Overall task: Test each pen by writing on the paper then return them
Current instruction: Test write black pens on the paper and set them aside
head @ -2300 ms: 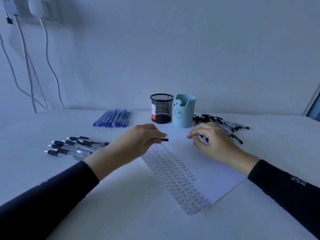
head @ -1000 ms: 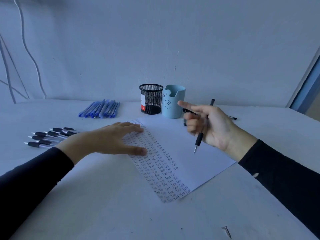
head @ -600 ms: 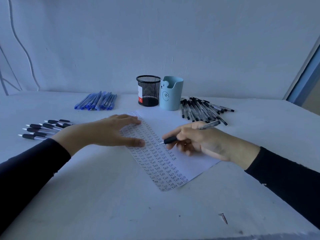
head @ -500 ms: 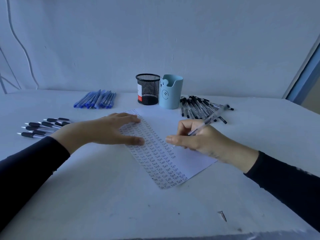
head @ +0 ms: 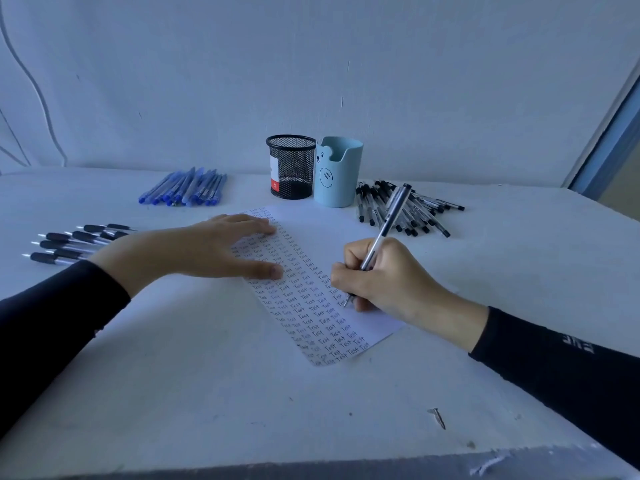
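The pen (head: pixel 387 225) is gripped in the right hand (head: pixel 394 285), the fingers curled round its lower barrel. Its tip is set on the paper (head: pixel 325 233) at the end of a row of "Test" words. The paper is pinned by the left hand (head: pixel 211 251), which is laid flat with straight fingers over its 9 o'clock edge.

Should that pressure be eased, the sheet may be dragged by the stroke and the word skewed. If the new word is crowded into the dense rows beside it, a faint or dry pen may be misjudged as sound.

The return is thought the likelier slip. Three groups lie round the paper: black pens (head: pixel 415 209) heaped at 1 o'clock, blue pens (head: pixel 187 188) at 11 o'clock and gripped pens (head: pixel 65 244) at 9 o'clock. Which group is already tested cannot be told, so the pen may be dropped into the wrong one. The mesh cup (head: pixel 291 168) and blue cup (head: pixel 337 173), touching at 12 o'clock, may be knocked by a hasty reach.

The desk (head: pixel 194 403) is white, scuffed and chipped along its near edge. A loose screw (head: pixel 438 418) lies at 5 o'clock, where a sleeve may be snagged. A pale wall (head: pixel 346 64) is seen behind, with cables (head: pixel 33 84) at 10 o'clock and a frame (head: pixel 613 133) at 2 o'clock, under dim bluish light.
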`<move>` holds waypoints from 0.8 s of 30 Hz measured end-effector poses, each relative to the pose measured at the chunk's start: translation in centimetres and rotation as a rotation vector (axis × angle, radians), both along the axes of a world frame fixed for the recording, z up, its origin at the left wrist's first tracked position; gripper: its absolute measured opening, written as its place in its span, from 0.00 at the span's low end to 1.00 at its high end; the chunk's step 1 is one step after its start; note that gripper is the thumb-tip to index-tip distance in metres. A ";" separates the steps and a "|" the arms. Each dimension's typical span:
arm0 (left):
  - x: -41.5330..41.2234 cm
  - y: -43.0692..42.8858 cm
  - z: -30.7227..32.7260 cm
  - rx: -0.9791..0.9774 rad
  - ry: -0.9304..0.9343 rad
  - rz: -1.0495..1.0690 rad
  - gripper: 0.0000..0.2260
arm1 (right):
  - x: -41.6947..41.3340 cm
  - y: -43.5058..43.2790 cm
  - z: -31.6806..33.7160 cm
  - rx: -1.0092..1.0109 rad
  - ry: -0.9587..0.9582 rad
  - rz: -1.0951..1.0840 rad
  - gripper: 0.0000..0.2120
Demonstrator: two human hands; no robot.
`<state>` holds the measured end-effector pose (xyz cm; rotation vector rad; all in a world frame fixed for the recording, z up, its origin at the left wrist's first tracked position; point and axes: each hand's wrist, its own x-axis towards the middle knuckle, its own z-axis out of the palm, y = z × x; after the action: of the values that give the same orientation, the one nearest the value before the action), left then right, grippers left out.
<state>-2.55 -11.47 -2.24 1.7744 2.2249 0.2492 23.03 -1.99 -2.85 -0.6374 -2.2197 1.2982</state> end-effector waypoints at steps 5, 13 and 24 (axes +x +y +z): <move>0.2 -0.1 0.1 -0.003 -0.011 0.002 0.47 | -0.1 -0.3 0.1 0.009 -0.008 0.028 0.21; 0.1 0.0 0.1 -0.001 -0.008 0.003 0.47 | -0.1 -0.3 0.1 0.009 -0.012 0.024 0.24; -0.2 0.0 -0.1 0.002 -0.007 -0.001 0.47 | 0.1 -0.2 0.3 0.027 -0.026 0.035 0.21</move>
<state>-2.75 -11.46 -2.36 1.7728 2.2197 0.2577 23.12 -2.21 -2.52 -0.6119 -2.2750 1.2813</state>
